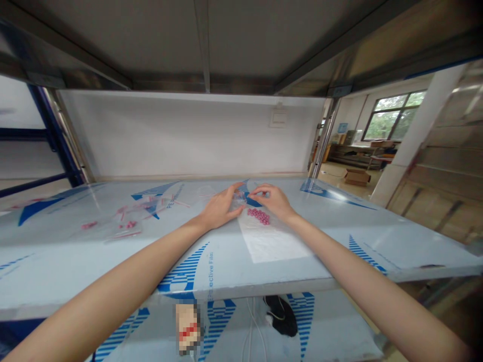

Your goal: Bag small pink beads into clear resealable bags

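My left hand (222, 207) rests at the middle of the shelf, its thumb and fingers around a small clear plastic bag (238, 200). Just right of that bag is my right hand (274, 200), its thumb and forefinger pinched together; anything between them is too small to make out. A cluster of pink beads (258, 216) lies below and between the hands, on a white translucent sheet or bag (269, 244). Off to the left are clear bags with pink pieces inside, one of them a zip bag (126, 232) with a pink strip along its edge.
Blue-printed protective film covers the shelf (313, 211). A metal upper shelf (166, 45) hangs low overhead, with a white wall (188, 136) behind. On the lower level lie a black object (282, 315) with a cord and a pixelated item (187, 327). A cardboard box (356, 177) stands on the floor.
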### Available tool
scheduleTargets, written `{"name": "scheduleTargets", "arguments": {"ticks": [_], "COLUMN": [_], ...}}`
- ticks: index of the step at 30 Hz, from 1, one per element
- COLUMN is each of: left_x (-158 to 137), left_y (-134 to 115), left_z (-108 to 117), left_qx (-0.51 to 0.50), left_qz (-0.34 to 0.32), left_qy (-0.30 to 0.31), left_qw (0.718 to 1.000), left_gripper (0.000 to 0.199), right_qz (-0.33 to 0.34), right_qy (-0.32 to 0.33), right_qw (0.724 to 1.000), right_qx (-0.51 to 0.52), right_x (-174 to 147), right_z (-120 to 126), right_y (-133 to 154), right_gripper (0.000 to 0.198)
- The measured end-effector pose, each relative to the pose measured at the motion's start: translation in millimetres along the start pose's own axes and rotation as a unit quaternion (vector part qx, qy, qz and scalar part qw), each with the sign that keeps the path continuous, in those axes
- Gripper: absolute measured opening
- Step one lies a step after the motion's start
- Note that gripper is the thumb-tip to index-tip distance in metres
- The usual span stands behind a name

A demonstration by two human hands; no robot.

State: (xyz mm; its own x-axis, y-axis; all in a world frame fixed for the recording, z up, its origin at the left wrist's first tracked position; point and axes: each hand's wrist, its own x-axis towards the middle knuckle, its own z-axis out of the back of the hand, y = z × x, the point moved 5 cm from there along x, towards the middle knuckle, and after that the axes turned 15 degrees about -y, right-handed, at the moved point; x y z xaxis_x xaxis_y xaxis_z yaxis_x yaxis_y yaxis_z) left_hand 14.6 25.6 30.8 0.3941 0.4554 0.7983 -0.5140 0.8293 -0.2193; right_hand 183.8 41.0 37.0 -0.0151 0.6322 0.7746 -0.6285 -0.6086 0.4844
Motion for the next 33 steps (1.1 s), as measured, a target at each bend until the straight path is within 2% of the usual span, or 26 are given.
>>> {"name": "scheduleTargets", "arguments": {"ticks": [5, 11, 13, 16, 19, 22, 24, 29, 31, 33], "left_x": [2.5, 2.0, 1.7, 1.6, 1.3, 0.8, 0.6, 0.4, 0.3, 0.6], "left_y": [2.4, 3.0, 3.6, 3.3, 2.1, -0.7, -4.1, -11.5, -11.0, -7.6], "left_z": [7.2, 5.7, 4.3, 3.5, 3.3, 3.1, 2.4, -0.9, -1.5, -1.0], "left_qx": [-0.001, 0.001, 0.006, 0.013, 0.03, 0.041, 0.038, 0.016, 0.015, 0.022], "left_qz": [0.025, 0.022, 0.021, 0.017, 0.018, 0.018, 0.016, 0.006, 0.006, 0.014], "left_qy": [-0.05, -0.045, -0.036, -0.021, -0.005, 0.004, 0.007, 0.018, 0.021, 0.018], "left_qw": [0.998, 0.999, 0.999, 1.0, 0.999, 0.999, 0.999, 1.0, 1.0, 0.999], "left_gripper": [0.055, 0.053, 0.053, 0.053, 0.051, 0.051, 0.052, 0.051, 0.05, 0.051], "right_qz": [0.037, 0.045, 0.039, 0.007, -0.042, -0.082, -0.079, -0.003, 0.001, -0.028], "right_qy": [0.094, 0.128, 0.124, 0.105, 0.046, -0.003, 0.009, 0.057, 0.045, 0.006], "right_qw": [0.987, 0.975, 0.979, 0.992, 0.997, 0.99, 0.988, 0.987, 0.989, 0.994], "right_qx": [-0.125, -0.175, -0.158, -0.064, 0.051, 0.113, 0.131, 0.15, 0.142, 0.102], "right_x": [-9.2, -14.8, -13.7, -8.7, -1.8, 0.3, -1.2, -3.9, -2.3, 0.3], "right_z": [-6.9, -11.4, -11.7, -9.3, -1.3, 3.8, 0.4, -11.6, -10.5, -4.5], "right_y": [0.3, 4.0, 3.2, 1.9, 1.9, 2.4, 4.5, 10.9, 8.9, 2.1], "right_gripper": [0.008, 0.004, 0.004, 0.006, 0.011, 0.015, 0.014, 0.012, 0.013, 0.013]}}
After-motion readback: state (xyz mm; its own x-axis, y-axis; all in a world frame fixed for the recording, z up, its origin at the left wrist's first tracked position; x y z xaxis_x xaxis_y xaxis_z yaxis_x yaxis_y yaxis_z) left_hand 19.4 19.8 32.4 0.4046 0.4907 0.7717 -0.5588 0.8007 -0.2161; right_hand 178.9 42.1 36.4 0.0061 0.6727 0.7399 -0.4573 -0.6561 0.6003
